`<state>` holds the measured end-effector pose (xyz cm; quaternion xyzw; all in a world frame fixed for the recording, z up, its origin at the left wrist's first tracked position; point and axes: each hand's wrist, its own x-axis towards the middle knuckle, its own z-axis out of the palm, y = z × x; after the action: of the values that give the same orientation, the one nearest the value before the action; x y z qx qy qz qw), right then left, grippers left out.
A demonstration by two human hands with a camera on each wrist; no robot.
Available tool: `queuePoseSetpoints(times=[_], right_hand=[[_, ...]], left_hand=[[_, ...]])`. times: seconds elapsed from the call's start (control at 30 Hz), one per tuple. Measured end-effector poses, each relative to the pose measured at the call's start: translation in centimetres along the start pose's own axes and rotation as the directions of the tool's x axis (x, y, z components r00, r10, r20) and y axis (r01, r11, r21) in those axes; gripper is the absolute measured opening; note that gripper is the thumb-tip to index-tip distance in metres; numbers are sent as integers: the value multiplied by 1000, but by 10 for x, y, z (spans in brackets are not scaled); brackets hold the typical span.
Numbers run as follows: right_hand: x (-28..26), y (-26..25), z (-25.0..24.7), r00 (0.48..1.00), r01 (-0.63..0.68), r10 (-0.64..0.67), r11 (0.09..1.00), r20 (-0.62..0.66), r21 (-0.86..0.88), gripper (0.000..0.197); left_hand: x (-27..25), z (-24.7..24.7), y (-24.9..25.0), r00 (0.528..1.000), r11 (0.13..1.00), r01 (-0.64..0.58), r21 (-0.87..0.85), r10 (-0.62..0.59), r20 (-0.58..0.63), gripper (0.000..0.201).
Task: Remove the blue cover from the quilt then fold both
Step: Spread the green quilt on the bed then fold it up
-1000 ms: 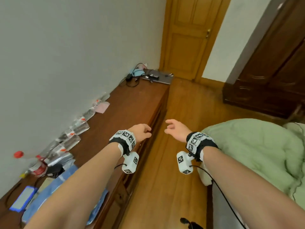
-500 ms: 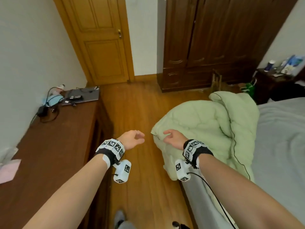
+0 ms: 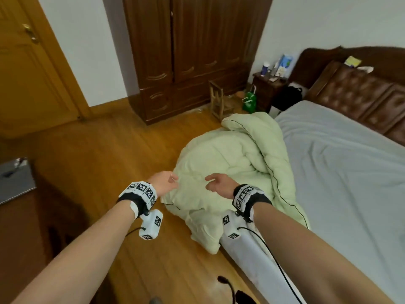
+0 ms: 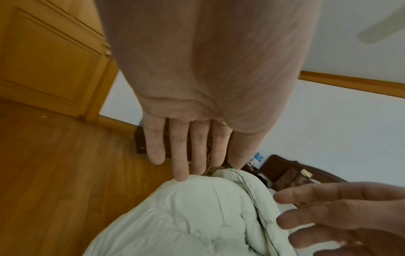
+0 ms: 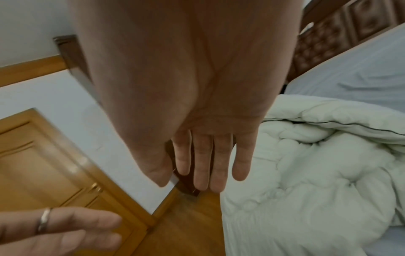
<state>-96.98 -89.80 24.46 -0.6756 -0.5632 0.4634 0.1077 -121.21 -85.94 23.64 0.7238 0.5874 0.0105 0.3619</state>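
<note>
Both hands have moved closer to the green quilt [image 3: 230,163], which hangs bunched off the bed [image 3: 341,172] corner. The left hand [image 3: 163,183] and right hand [image 3: 219,185] hover above it, fingers loose, holding nothing.

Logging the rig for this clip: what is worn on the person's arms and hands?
Both forearms are bare, no sleeves. Each wrist carries a black band with black-and-white square markers and a white tagged box trailing a black cable. The left hand wears a silver ring; none shows on the right hand.
</note>
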Motion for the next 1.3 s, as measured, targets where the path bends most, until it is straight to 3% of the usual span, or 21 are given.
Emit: queuePoseSetpoints(times=[0.13, 0.23, 0.37, 0.43, 0.6, 0.77, 0.97, 1.13, 1.3], right_hand=[[2, 20, -49, 983, -77, 83, 996, -164, 44, 36], [17, 43, -72, 966, -104, 124, 990, -227, 99, 38], [69, 41, -71, 944, -81, 121, 987, -308, 138, 56], [95, 24, -58, 958, -68, 104, 987, -266, 144, 70], [192, -45, -59, 981, -27, 42, 996, -190, 80, 70], [321, -134, -40, 996, -21, -1, 969, -87, -245, 58], [473, -265, -18, 998, -50, 56, 951, 8, -306, 54], [561, -348, -52, 991, -130, 125, 947, -36, -293, 49], [669, -386, -95, 986, -164, 149, 918, -69, -360, 47]], left_hand=[[58, -4, 36, 984, 990, -129, 49, 121, 133, 40], [86, -10, 53, 970, 982, -164, 98, 143, 196, 42], [122, -36, 44, 979, 979, -160, 126, 140, 150, 41], [132, -54, 33, 979, 981, -152, 123, 132, 152, 41], [181, -126, -8, 989, 986, -125, 114, 115, 90, 44], [254, -218, -99, 996, 984, -92, 151, 94, -7, 54], [366, -361, -216, 983, 985, -27, 171, -5, 186, 48], [466, -456, -238, 988, 990, -82, 115, 66, 138, 41], [580, -511, -234, 975, 983, -169, 67, 157, 158, 49]])
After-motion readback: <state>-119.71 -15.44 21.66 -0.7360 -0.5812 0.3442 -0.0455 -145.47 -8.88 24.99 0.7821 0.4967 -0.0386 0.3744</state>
